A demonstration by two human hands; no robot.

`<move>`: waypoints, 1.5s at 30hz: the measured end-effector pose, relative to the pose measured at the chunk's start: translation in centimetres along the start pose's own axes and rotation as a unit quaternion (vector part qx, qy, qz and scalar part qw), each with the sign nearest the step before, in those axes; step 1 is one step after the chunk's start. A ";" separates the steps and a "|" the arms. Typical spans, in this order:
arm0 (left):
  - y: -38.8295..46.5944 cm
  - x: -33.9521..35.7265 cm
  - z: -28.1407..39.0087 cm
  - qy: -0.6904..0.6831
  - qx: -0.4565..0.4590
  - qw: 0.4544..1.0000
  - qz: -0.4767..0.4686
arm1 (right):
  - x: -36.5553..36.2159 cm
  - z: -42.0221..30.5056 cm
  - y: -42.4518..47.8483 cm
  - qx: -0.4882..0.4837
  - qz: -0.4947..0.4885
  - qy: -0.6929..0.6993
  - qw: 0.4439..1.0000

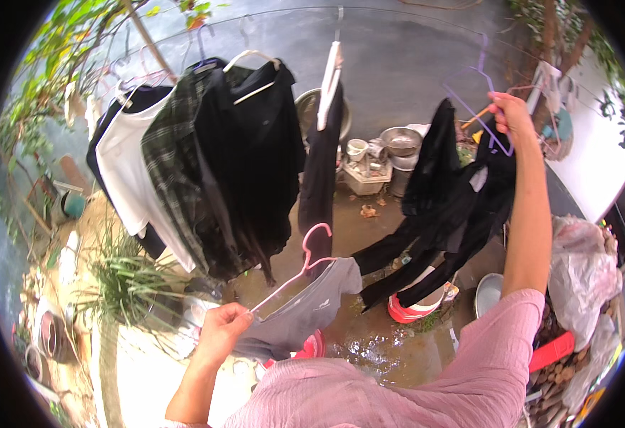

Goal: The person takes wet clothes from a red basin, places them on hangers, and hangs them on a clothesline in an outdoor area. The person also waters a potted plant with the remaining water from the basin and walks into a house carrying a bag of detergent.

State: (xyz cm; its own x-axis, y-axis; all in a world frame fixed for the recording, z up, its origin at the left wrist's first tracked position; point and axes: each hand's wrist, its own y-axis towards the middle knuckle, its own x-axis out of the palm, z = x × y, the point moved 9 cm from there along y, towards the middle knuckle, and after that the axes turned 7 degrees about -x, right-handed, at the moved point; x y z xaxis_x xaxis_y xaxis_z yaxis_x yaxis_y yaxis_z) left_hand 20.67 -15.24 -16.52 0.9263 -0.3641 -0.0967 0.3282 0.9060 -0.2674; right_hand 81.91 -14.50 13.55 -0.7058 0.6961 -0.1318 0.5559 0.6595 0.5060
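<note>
My left hand pinches one end of a pink hanger, whose hook points up. A grey T-shirt hangs from that hanger near my chest. Up at the right, my right hand is closed around the lower part of a purple hanger, whose hook meets the line. Black trousers hang below and beside that hand. To the left on the line are a black shirt, a dark plaid shirt, a white shirt and a narrow black garment on a white hanger.
Metal bowls and a planter stand by the grey wall. A red and white bucket sits under the trousers on wet ground. Long-leaved plants grow at the left. Plastic sheeting lies over a pile at the right.
</note>
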 end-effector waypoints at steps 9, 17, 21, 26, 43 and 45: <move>-1.1 -2.6 -1.9 0.023 -0.007 0.999 0.039 | 17.1 -8.8 -5.8 -0.213 -0.053 -0.064 0.973; -2.4 -4.5 -2.3 -0.006 -0.016 0.997 0.080 | 32.2 -5.4 -6.0 0.034 -0.242 0.367 0.898; -3.6 -7.2 -3.4 -0.034 -0.021 0.993 0.111 | 27.2 -4.6 -3.5 0.015 -0.153 0.332 0.930; -2.7 -8.1 -5.0 -0.032 -0.027 0.992 0.117 | 21.6 -1.9 1.9 -0.036 -0.268 0.276 0.922; -4.1 -10.4 -5.4 -0.066 -0.006 0.983 0.169 | 28.9 -18.4 -8.6 -0.425 -0.053 -0.129 0.894; -3.3 -9.5 -5.0 -0.051 -0.042 0.983 0.170 | 32.5 -14.2 -8.9 -0.165 -0.185 0.047 0.968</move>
State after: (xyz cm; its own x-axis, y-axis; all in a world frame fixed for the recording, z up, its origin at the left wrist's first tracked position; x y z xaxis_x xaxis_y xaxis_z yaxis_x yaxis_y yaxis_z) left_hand 9.91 -15.85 -19.54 0.9950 -0.0163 -0.0990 -0.0158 0.9491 -0.3144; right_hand 47.75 -1.78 16.90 -0.8748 0.3907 -0.2865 0.0977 0.7215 0.6855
